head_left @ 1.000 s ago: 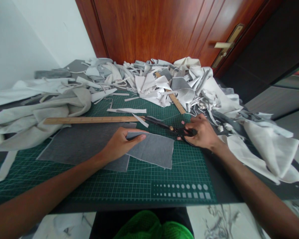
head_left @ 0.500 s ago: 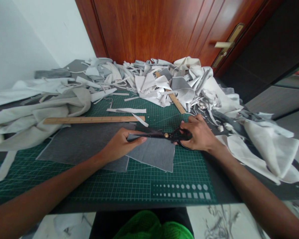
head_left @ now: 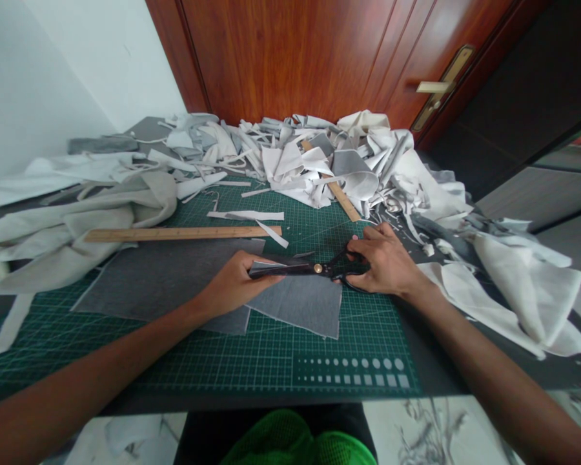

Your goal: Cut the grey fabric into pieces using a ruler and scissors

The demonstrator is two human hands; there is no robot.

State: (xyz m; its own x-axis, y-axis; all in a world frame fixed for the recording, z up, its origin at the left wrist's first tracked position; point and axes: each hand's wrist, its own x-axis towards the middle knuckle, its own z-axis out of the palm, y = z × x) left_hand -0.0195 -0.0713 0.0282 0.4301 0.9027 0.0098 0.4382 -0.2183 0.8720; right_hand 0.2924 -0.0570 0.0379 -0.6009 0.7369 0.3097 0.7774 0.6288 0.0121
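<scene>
My right hand (head_left: 385, 259) is shut around the looped handles of black tailor's scissors (head_left: 295, 268), whose brass pivot sits over the upper edge of a grey denim-like fabric piece (head_left: 295, 303). The blades run left, level across that piece, and their tips reach my left hand (head_left: 231, 284). That hand pinches the fabric's left part between thumb and fingers. Beneath it lies a larger dark grey fabric sheet (head_left: 159, 278). A wooden ruler (head_left: 184, 233) rests on the green cutting mat (head_left: 252, 361) above my left hand.
A heap of off-white and grey fabric scraps (head_left: 300, 161) fills the back of the mat, against a wooden door (head_left: 281, 58) with a brass handle. Cream cloth (head_left: 62, 223) lies at the left, and white fabric (head_left: 523, 290) lies at the right.
The scissors have swung from a diagonal to nearly level and shifted left, with the blades now reaching my left hand. The grey piece has shifted slightly down.
</scene>
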